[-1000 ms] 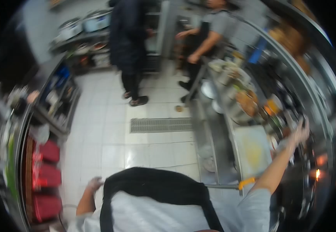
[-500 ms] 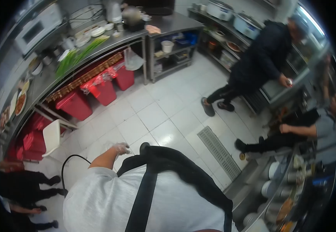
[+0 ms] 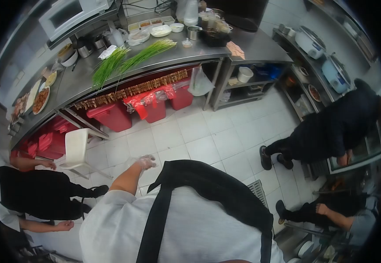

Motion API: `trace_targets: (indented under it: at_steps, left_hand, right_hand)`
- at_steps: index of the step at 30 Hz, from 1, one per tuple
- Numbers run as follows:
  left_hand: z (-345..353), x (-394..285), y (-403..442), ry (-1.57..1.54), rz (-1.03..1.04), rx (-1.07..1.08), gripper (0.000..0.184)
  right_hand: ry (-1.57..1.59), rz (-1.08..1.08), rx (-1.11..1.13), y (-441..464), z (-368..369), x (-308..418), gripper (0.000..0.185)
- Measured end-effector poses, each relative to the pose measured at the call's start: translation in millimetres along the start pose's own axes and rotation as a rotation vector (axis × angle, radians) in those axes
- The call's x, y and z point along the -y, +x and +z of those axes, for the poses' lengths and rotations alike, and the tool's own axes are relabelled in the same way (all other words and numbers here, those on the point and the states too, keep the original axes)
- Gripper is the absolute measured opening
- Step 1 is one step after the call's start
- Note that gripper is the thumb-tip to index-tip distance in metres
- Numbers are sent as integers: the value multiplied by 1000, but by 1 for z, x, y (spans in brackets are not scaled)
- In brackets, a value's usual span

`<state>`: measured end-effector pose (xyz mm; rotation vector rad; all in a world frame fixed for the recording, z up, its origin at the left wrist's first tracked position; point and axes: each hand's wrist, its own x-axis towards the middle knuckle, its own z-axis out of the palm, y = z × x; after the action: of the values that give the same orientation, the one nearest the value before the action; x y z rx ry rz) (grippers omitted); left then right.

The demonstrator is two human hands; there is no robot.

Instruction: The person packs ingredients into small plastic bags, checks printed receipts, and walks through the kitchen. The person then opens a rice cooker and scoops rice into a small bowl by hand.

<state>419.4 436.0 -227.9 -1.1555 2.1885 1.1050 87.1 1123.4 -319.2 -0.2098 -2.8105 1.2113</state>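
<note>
Just off the centre of the head view, toward eight o'clock, I find the wearer's left hand (image 3: 145,162) above the tiled floor (image 3: 199,147), fingers released and slightly curled, grasping nothing that I can make out. A thin clear glove (image 3: 133,161) covers it, loose about the wrist. The right hand is out of sight; I cannot tell its state. Nearest the left hand is the wearer's black apron (image 3: 199,172), just beside it at three o'clock; contact is not evident.

Readings outward from that hand: a white chair (image 3: 75,147) at nine; a co-worker (image 3: 32,193) beyond, toward eight; red bins (image 3: 111,117) between eleven and one, below a steel counter (image 3: 74,86) bearing green onions (image 3: 109,68) near twelve; a person in dark clothes (image 3: 331,127), well apart, at three.

Hazards, in my judgement: a careless sidestep toward nine could trip the wearer on the chair's legs; a wide arm swing could strike the co-worker's near hand (image 3: 48,165); the glove's slack plastic could snag if brushed against the chair.
</note>
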Motion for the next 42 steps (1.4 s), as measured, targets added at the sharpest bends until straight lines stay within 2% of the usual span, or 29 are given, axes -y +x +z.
trace_targets:
  at_steps: [1,2,6,9,11,12,13,14,15,16,17,18,20,23,25,27,28,29,31,32,35,36,39,40,42]
  left_hand:
    - [-15,-11,8,-13,-7,-15,65]
    - [-28,-22,13,-25,-14,-30,65]
    - [-71,-51,33,-131,-30,-98,70]
    - [-83,-53,49,-274,-88,-227,79]
    - [-94,-62,56,-270,-155,-277,83]
    - [-93,-60,64,-222,-185,-327,85]
    - [-91,-58,73,-172,-212,-375,87]
    - [-88,-60,82,-120,-237,-425,89]
    - [-85,-71,85,-78,-241,-512,92]
    - [-86,-85,91,-27,-238,-618,94]
    - [-86,-94,100,-32,-221,-709,99]
    - [-95,-123,94,-41,-290,-759,101]
    - [-120,-174,81,-111,-313,-771,105]
    - [-147,-208,86,-22,-174,-929,109]
    - [-180,-226,94,15,-146,-1003,112]
    - [-219,-239,110,120,-55,-1129,117]
    - [-239,-236,121,162,41,-1168,114]
    - [-257,-237,135,174,20,-1237,110]
    - [-299,-249,151,213,-44,-1238,108]
    - [-311,-240,172,256,22,-1347,108]
    - [-366,-277,174,92,28,-1254,98]
    - [-378,-272,184,145,58,-1263,98]
    - [-407,-261,219,246,123,-1285,98]
    - [-414,-263,228,245,130,-1296,98]
    - [-426,-265,242,237,155,-1321,98]
  right_hand:
    - [-138,-183,71,2,15,43,9]
    - [-142,16,261,-3,15,113,9]
    - [-338,35,325,64,84,126,7]
    - [-227,-242,340,143,143,119,7]
    - [-267,-459,343,192,171,184,9]
    - [-175,-526,407,217,187,226,11]
    - [-213,-757,349,236,206,270,11]
    - [-201,-719,419,240,215,337,13]
    - [-221,-604,541,253,238,397,24]
    - [-251,-641,641,256,248,461,33]
    - [-77,-975,652,284,289,478,43]
    - [-88,-894,777,279,300,542,55]
    - [-75,-1177,739,270,329,648,64]
    - [117,-1286,850,243,365,778,74]
    - [142,-1406,808,225,404,833,81]
    - [316,-1425,942,201,423,880,85]
    - [304,-1454,919,192,442,893,86]
    - [288,-1479,895,184,459,905,87]
    - [204,-1524,839,166,475,930,89]
    - [199,-1528,812,159,482,939,88]
    - [341,-1536,758,143,491,967,76]
    - [412,-1532,741,141,496,972,70]
    - [554,-1586,856,145,513,986,48]
    - [585,-1625,844,143,487,1003,28]
    - [677,-1712,983,156,456,1043,24]
